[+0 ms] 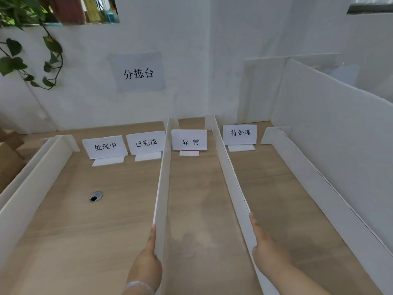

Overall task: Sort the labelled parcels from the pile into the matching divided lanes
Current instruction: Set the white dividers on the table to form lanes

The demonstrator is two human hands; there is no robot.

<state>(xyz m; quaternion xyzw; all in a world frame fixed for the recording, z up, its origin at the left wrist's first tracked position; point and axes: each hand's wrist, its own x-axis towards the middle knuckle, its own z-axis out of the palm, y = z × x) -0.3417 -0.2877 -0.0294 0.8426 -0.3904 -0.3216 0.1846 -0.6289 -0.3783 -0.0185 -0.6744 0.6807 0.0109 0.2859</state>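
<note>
Finds the left hand (146, 258) nearest the camera, fingers straight and laid along the left side of the left divider (162, 177), touching it, with a pale bracelet (138, 287) on the wrist. Finds the right hand (268, 250) likewise flat, fingers straight, laid along the right side of the right divider (231, 177). Records nothing gripped in either. Notes both dividers as upright white boards running away across the wooden tabletop (202, 220) and bounding the middle lane (191, 188). Notes a wider left lane (106, 220) with a round cable hole (96, 196) in its floor, and a right lane (276, 199) closed by an outer right wall (319, 177) backed by a tall white panel (340, 124). Records an outer left wall (32, 188) with brown cardboard (8, 162) beyond it at the picture's edge; cannot tell whether this is a parcel. Finds standing cards at the far ends: 处理中 card (105, 146) and 已完成 card (146, 143) side by side in the left lane, 异常 card (189, 142) in the middle lane, 待处理 card (240, 133) in the right lane. Notes on the white back wall a paper sign (138, 73) reading 分拣台, and trailing green leaves (32, 60) at upper left.
</note>
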